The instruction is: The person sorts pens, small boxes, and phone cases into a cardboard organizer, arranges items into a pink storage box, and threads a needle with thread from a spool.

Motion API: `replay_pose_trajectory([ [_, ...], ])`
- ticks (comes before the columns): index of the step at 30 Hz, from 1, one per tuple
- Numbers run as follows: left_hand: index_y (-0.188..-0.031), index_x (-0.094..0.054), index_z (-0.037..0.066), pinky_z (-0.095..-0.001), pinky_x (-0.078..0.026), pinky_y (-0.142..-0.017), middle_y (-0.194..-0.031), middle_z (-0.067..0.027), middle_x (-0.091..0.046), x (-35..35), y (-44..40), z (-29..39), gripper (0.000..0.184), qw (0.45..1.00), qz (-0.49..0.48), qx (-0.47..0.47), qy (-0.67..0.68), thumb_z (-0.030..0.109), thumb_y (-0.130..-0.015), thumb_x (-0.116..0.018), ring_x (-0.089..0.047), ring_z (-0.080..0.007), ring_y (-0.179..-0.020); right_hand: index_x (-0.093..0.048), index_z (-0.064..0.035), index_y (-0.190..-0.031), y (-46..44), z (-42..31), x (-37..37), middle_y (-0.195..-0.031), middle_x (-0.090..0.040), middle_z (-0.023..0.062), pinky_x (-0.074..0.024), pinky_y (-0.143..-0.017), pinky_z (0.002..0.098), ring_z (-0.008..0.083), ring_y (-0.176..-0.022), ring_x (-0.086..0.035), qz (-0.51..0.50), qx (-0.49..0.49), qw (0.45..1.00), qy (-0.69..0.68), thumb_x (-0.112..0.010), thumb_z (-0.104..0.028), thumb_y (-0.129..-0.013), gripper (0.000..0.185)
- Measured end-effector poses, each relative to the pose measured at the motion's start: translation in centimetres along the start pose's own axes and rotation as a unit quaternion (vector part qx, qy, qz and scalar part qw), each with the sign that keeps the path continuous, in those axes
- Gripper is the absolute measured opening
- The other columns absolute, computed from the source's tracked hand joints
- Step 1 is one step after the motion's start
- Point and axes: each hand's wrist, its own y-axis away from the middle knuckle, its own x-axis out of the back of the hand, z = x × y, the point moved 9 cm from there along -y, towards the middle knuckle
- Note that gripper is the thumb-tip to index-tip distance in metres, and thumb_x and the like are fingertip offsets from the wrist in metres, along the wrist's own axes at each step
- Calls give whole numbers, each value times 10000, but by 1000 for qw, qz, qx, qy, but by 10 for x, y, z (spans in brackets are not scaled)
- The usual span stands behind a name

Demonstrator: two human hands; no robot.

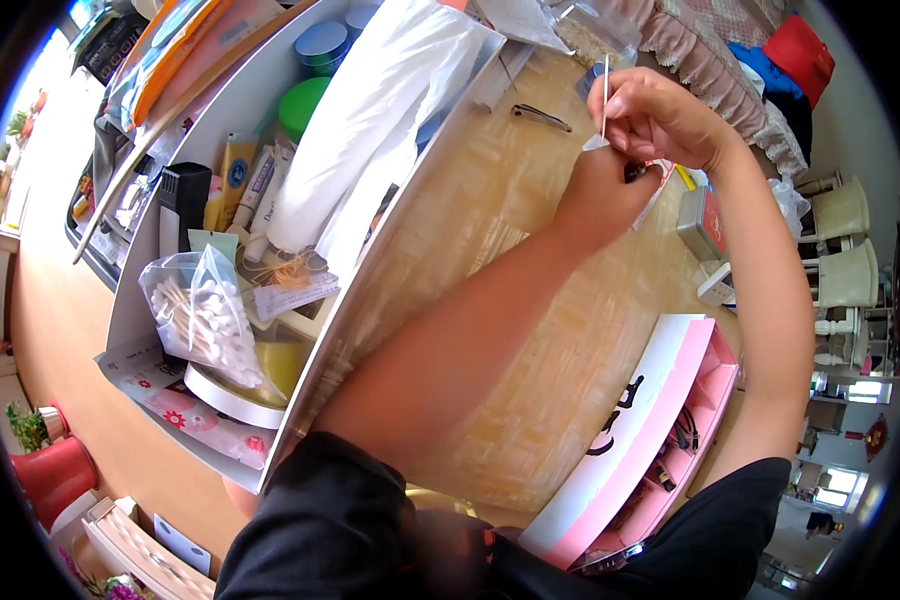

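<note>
My right hand (660, 112) pinches a thin white stick (605, 95) that points up and down near the table's far end. Just below and touching or very close to it, my left hand (610, 190) is closed in a fist with its back towards me. Something dark shows by its curled fingers, too small to name. A small white pointed piece (595, 143) sits at the lower end of the stick, against the left hand. To the left on the wooden table (470, 330) lies a small dark metal clip (541, 117).
A white drawer-like box (370, 260) at left holds a bag of cotton swabs (205, 315), tubes, a white plastic roll (370, 110) and a tape roll (232, 398). At right stand an open pink box (660, 400) with small items and a tin (703, 222).
</note>
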Motion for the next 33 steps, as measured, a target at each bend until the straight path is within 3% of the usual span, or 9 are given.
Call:
replay_pose_trajectory([
  [2,-994,-648,46,-392,-456,-518,-666,-91,-616,13,14,45,152,948,92,-220,-211,137,-887,-706,-590,-307,-537,-653,-13,-934,2,-18,-5,-699,-604,55,-347,-462,221,69,-484,-444,-27,56,997,-37,-588,-249,-909,247],
  [7,-1020,-663,100,-484,-519,-777,-1002,-85,-656,43,6,60,206,859,197,-133,-453,102,-827,-735,-610,-334,-974,-691,8,-928,11,-44,-13,-702,-602,51,-348,-469,240,94,-488,-436,-43,104,993,-31,-563,-255,-917,293],
  [15,-827,-649,143,-422,-424,-818,-966,-74,-579,38,3,37,20,678,193,-130,-697,127,-835,-657,-534,-278,-972,-713,26,-992,61,-77,-50,-726,-614,40,-383,-489,243,90,-529,-466,16,212,972,-100,-474,-199,-975,328],
  [18,-860,-654,138,-423,-417,-819,-963,-70,-578,34,2,29,24,672,157,-100,-717,133,-837,-655,-533,-273,-970,-670,9,-989,84,-82,-60,-716,-599,35,-361,-466,250,89,-485,-431,149,235,955,-98,-469,-223,-990,307],
  [20,-888,-660,134,-417,-413,-823,-975,-66,-582,30,1,4,56,794,113,-95,-589,139,-833,-654,-533,-266,-983,-659,25,-1000,96,-85,-78,-729,-597,43,-362,-473,243,85,-489,-427,155,246,952,-93,-453,-219,-993,319],
  [22,-922,-666,123,-414,-409,-826,-974,-70,-586,13,8,15,93,793,64,-117,-594,149,-833,-652,-536,-265,-974,-660,34,-1011,105,-89,-89,-724,-598,48,-358,-469,242,88,-479,-422,151,252,952,-88,-440,-204,-992,325],
  [23,-941,-669,113,-414,-408,-827,-967,-75,-587,-3,24,24,115,734,38,-140,-663,156,-835,-650,-540,-267,-958,-660,39,-1031,107,-90,-92,-721,-598,48,-357,-467,242,89,-475,-420,152,255,951,-92,-437,-200,-990,329],
  [25,-971,-676,98,-423,-417,-837,-970,-91,-603,-26,41,26,149,708,-14,-171,-685,162,-841,-643,-557,-278,-948,-660,49,-1069,111,-91,-96,-717,-597,47,-355,-463,243,91,-467,-416,155,261,948,-99,-433,-193,-987,341],
  [33,-1036,-679,119,-448,-493,-815,-982,-114,-671,-78,75,24,231,867,-269,-132,-398,292,-884,-660,-632,-336,-927,-627,63,-1157,117,-90,-100,-709,-592,40,-350,-448,254,91,-455,-406,197,253,937,-141,-433,-174,-985,351],
])
